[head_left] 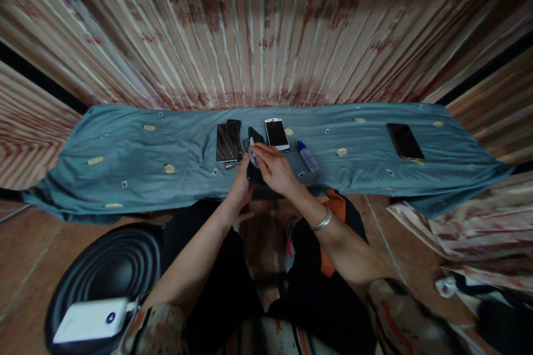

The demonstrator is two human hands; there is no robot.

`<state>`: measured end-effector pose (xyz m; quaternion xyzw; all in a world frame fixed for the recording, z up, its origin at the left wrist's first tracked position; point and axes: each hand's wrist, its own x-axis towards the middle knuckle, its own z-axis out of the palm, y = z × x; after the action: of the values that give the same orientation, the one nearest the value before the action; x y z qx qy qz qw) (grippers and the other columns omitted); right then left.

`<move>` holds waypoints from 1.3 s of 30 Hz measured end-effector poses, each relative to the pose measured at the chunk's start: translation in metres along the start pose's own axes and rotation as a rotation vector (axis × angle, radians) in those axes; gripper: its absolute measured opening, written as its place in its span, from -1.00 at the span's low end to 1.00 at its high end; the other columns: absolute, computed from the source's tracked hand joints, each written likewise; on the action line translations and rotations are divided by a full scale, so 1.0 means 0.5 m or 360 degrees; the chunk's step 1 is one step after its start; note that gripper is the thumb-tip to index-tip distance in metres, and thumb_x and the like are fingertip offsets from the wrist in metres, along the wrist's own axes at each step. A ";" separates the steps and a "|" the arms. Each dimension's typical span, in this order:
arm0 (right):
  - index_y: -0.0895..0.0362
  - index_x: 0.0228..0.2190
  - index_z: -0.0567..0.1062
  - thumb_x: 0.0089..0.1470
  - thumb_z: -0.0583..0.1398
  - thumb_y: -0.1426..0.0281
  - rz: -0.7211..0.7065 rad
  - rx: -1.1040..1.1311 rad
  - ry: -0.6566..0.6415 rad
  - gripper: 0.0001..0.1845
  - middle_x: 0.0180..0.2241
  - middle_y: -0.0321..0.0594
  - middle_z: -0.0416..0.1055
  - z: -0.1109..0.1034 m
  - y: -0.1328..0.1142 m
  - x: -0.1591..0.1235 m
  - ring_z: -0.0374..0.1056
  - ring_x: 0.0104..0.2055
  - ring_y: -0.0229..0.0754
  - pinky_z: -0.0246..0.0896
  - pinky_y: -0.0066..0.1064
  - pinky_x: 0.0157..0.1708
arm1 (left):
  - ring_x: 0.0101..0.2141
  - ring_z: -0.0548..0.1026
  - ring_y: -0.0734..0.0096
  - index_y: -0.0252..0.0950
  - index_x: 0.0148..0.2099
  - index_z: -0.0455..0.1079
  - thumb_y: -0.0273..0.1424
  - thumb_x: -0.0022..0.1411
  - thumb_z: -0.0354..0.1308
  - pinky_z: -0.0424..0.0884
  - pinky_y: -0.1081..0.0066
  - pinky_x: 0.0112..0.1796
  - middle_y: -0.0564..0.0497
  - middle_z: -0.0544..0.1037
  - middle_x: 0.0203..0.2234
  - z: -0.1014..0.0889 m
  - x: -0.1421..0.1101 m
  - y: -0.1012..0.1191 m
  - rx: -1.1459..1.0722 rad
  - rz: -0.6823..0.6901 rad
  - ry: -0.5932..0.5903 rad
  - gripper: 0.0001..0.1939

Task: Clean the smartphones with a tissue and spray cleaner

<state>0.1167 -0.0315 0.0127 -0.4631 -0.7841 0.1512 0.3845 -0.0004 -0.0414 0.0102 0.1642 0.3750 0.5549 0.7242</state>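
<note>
My left hand (241, 184) grips a dark smartphone (255, 173) by its side, held up over the near edge of the cloth-covered table. Bunched in the fingers of my right hand (275, 168) is a whitish wipe (252, 151), pressed on the phone's surface. Just left of the phone lie dark phones (227, 142), with a small metallic item (231, 165) beside them that I cannot make out. Behind my right hand rests a white smartphone (277, 134) with a black screen. A clear bottle with a blue cap (307, 156) lies to the right.
A blue-green patterned cloth (125, 150) covers the long narrow table. Farther right lies another black phone (405, 141). Curtains (258, 28) hang behind. At lower left, a white power bank (92, 320) with a cable sits on a round black stool (104, 266).
</note>
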 end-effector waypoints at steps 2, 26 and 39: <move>0.11 0.15 0.45 0.32 0.01 0.45 0.0006 -0.0012 0.0064 -0.55 0.21 -0.04 0.39 -0.001 0.011 0.001 0.29 0.26 -0.01 0.17 -0.04 0.29 | -0.09 0.58 0.43 -0.34 -0.04 0.52 -0.30 0.43 0.04 0.46 0.50 -0.02 -0.03 0.65 -0.20 -0.001 -0.001 -0.007 0.0059 0.0009 -0.0025 -0.71; 0.13 0.20 0.38 0.29 0.00 0.45 0.0060 -0.0086 0.0213 -0.51 0.25 -0.03 0.35 -0.011 0.058 0.012 0.26 0.29 -0.03 0.12 -0.02 0.33 | -0.51 0.50 0.38 -0.34 -0.26 0.50 -0.18 0.36 0.10 0.44 0.37 -0.40 0.02 0.53 -0.57 -0.006 -0.012 -0.017 0.0409 -0.0098 -0.0116 -0.67; 0.11 0.17 0.41 0.30 0.01 0.41 0.0174 -0.0063 0.0284 -0.54 0.21 -0.03 0.40 -0.008 0.073 0.014 0.27 0.29 -0.03 0.14 -0.03 0.31 | -0.50 0.54 0.41 -0.35 -0.11 0.49 -0.12 0.34 0.12 0.43 0.46 -0.49 0.02 0.59 -0.51 -0.004 -0.014 -0.010 0.0462 -0.0132 -0.0081 -0.62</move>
<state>0.1400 -0.0068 -0.0033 -0.5242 -0.7231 0.1145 0.4350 0.0010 -0.0499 0.0083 0.2655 0.4393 0.4602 0.7244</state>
